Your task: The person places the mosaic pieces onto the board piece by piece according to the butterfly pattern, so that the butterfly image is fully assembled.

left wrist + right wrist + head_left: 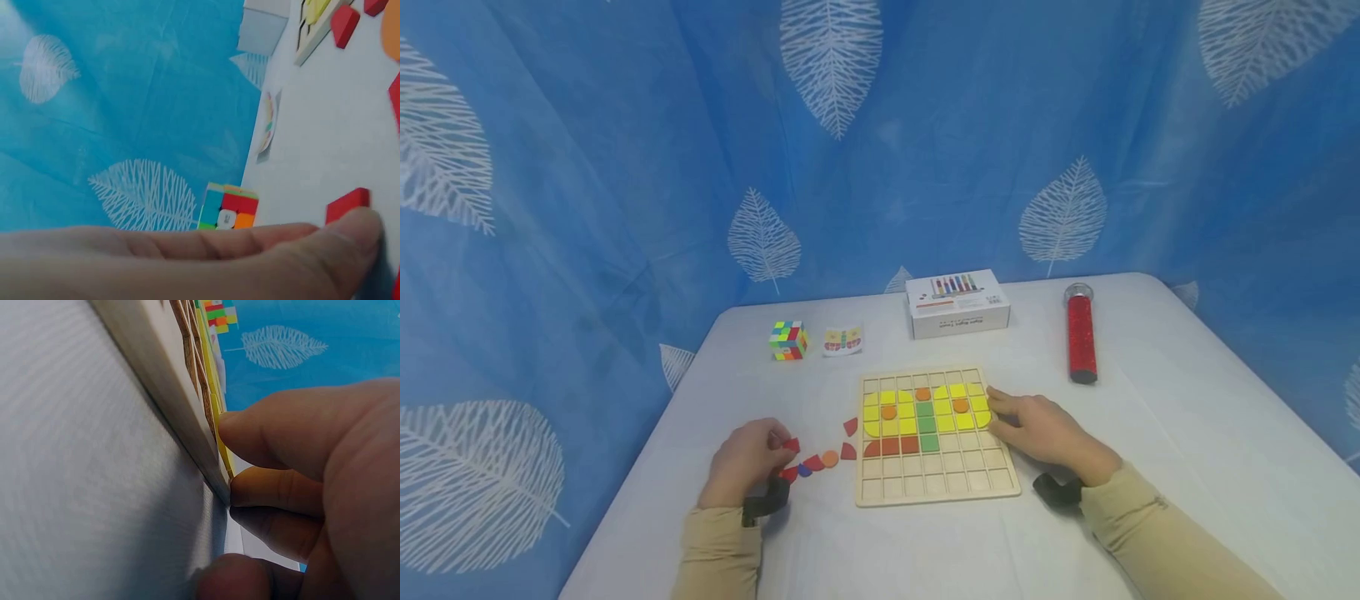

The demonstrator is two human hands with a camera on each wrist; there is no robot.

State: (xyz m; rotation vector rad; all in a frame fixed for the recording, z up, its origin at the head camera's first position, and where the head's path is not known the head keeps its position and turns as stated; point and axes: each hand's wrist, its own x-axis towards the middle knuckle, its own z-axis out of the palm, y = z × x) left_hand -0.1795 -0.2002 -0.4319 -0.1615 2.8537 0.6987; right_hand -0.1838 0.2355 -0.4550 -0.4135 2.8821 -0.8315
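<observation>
My left hand (747, 454) pinches a small red tile (348, 205) between thumb and fingertips, just above the white table. Beside it lies a loose row of red pieces (813, 462), a blue piece (805, 471) and an orange disc (830, 459). Two red quarter-round pieces (850, 427) lie by the left edge of a wooden grid board (940, 493). Yellow, green, orange and brownish-red tiles fill part of its grid. My right hand (1037, 425) holds the board's right edge, thumb on top by a yellow tile (220, 428), another finger against the side.
Behind the board stand a colour cube (788, 340), a small picture card (843, 341) and a white box (958, 307). A red cylinder (1082, 340) with a clear end lies at the back right. A blue leaf-patterned curtain (925, 167) hangs behind the table.
</observation>
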